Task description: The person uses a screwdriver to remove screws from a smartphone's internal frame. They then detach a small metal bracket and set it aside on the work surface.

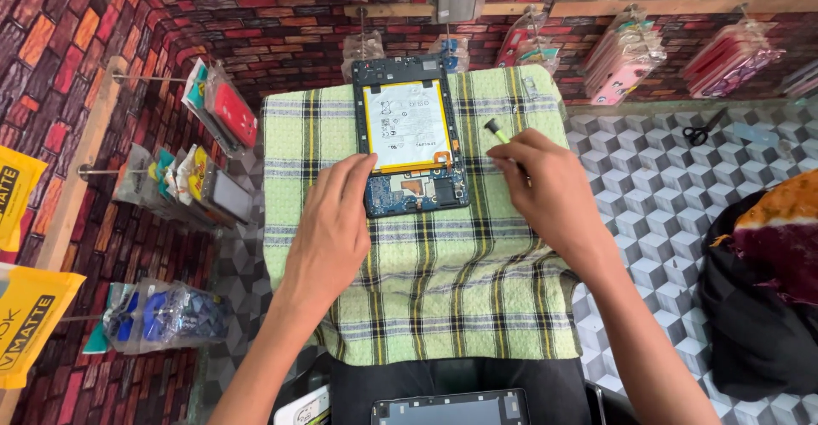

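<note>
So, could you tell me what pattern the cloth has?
Green-and-white plaid with dark stripes on the cloth, head view.

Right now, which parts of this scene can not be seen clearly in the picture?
Head view only:
- Tool in the right hand: the hand covers its lower part, so the tip is hidden.
- Opened tablet: the left hand covers part of its left edge; the small parts on the circuit board are too small to tell.
- Second device: cut off by the bottom edge.
- Scissors: small, partly unclear.
</note>
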